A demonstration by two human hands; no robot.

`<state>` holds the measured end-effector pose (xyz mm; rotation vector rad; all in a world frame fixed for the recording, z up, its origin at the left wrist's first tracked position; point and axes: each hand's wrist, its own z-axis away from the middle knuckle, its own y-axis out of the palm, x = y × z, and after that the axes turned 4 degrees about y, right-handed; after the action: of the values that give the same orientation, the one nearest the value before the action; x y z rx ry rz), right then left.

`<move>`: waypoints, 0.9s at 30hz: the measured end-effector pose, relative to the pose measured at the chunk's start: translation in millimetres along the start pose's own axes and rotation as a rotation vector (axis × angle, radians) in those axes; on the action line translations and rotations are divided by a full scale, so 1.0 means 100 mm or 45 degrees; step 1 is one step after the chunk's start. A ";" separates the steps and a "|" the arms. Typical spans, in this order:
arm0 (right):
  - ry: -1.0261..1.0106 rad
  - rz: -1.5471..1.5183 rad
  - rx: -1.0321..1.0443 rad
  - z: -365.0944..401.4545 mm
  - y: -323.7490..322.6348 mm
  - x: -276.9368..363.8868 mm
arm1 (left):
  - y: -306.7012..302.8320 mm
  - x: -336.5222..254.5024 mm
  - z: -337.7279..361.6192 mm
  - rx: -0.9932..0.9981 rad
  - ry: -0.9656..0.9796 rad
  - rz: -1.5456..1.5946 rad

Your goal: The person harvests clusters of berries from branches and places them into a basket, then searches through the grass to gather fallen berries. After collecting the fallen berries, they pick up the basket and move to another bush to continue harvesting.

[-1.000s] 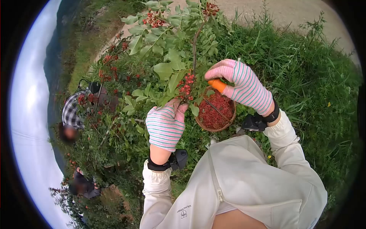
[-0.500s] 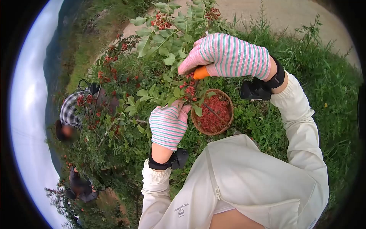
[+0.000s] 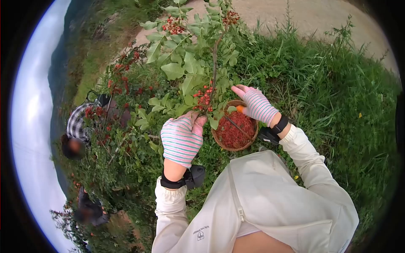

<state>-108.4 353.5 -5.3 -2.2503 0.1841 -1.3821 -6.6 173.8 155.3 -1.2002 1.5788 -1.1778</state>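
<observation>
The left hand [image 3: 181,138], in a knit glove striped pink, white and green, is just left of the frame's centre, fingers curled and thumb pressed in. The right hand [image 3: 258,104], gloved alike, sits right of centre — fingers pointing left, orange-covered thumb [image 3: 240,109] apart below them. The left forearm [image 3: 171,211] rises nearly upright; the right forearm [image 3: 307,155] slants up-left — both cream-sleeved.

Grass [image 3: 337,97] borders a pale path [image 3: 303,17], a cloudy sky [image 3: 33,114] shows, and a person [image 3: 78,129] wears a checked shirt [image 3: 77,119]
</observation>
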 end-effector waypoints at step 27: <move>0.177 -0.862 0.070 -0.21 -0.28 0.30 | -0.43 0.01 0.00 -0.150 -0.161 0.180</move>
<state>-116.4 360.3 40.1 -2.2628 -0.6188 -1.8409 2.0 167.8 196.5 -1.1926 1.6270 -0.9119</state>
